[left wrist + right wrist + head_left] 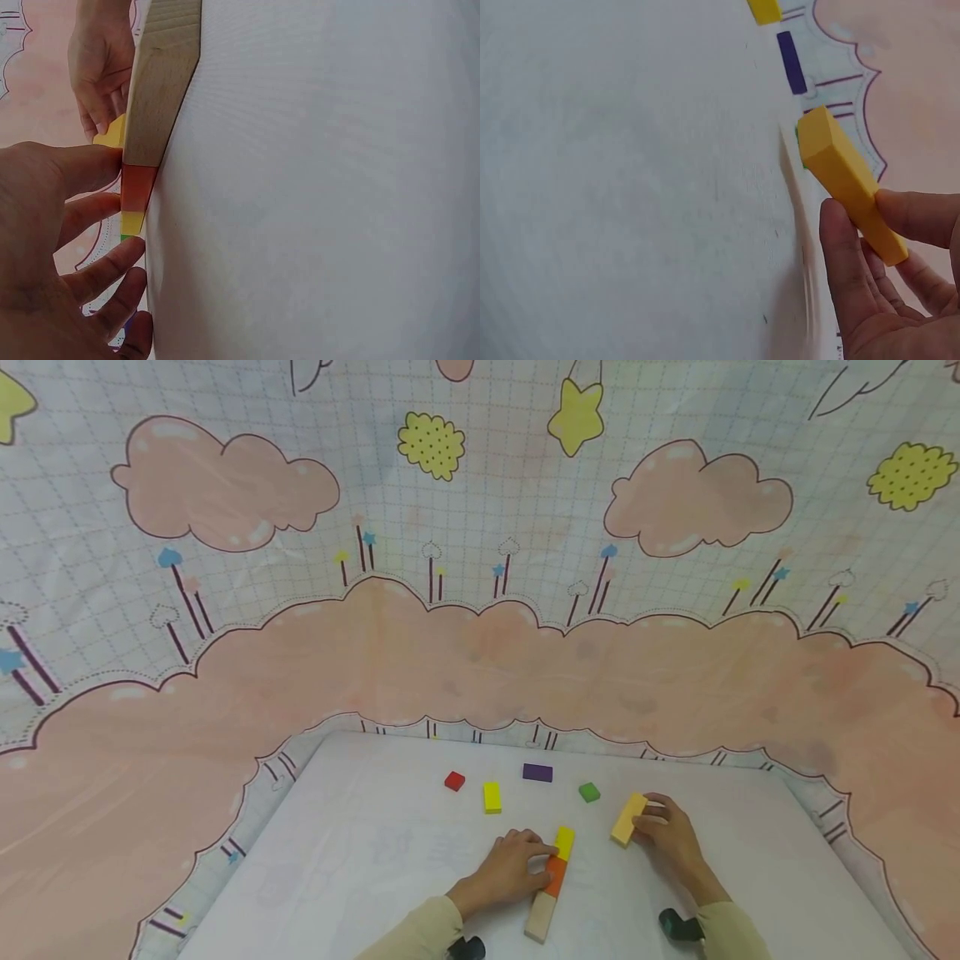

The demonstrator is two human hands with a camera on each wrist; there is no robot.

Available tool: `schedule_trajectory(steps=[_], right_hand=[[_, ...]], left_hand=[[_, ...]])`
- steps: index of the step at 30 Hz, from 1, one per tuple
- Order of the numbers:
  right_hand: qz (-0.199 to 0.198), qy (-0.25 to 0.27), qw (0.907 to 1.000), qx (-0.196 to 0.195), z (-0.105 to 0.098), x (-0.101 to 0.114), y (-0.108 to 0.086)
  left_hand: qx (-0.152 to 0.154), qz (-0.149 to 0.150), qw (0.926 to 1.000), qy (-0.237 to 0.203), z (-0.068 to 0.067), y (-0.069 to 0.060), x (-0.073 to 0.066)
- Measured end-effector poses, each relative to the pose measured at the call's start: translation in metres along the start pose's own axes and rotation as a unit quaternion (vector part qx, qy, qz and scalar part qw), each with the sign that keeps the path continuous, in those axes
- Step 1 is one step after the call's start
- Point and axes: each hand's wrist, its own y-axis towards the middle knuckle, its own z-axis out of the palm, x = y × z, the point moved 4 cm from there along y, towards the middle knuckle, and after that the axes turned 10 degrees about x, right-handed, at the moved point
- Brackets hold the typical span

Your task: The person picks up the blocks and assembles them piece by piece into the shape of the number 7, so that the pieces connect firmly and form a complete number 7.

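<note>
My right hand (pixel 675 839) pinches a long yellow-orange block (pixel 628 818) between thumb and fingers. In the right wrist view that block (pixel 844 172) is held tilted, its far end free of the fingers. My left hand (pixel 502 870) lies along the left side of a straight row of blocks. The row has a yellow block (pixel 565 841) at the far end, an orange block (pixel 556 875) in the middle and a plain wooden block (pixel 540 917) nearest me. In the left wrist view the thumb and extended fingers (pixel 94 169) touch the row's side without wrapping round it.
Loose blocks lie farther back on the white tabletop (pixel 337 843): a red one (pixel 454 781), a yellow one (pixel 492 797), a purple one (pixel 537 772) and a green one (pixel 589 792). Behind the table hangs a cloud-patterned cloth (pixel 480 668). Dark wrist devices (pixel 678 925) sit at both sleeves.
</note>
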Motion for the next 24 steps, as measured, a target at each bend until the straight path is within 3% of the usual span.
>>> schedule_trajectory(steps=[24], right_hand=[[-0.031, 0.040, 0.9986, 0.016, 0.039, 0.020, 0.010]], left_hand=[[-0.003, 0.002, 1.0000, 0.004, -0.001, 0.000, -0.001]])
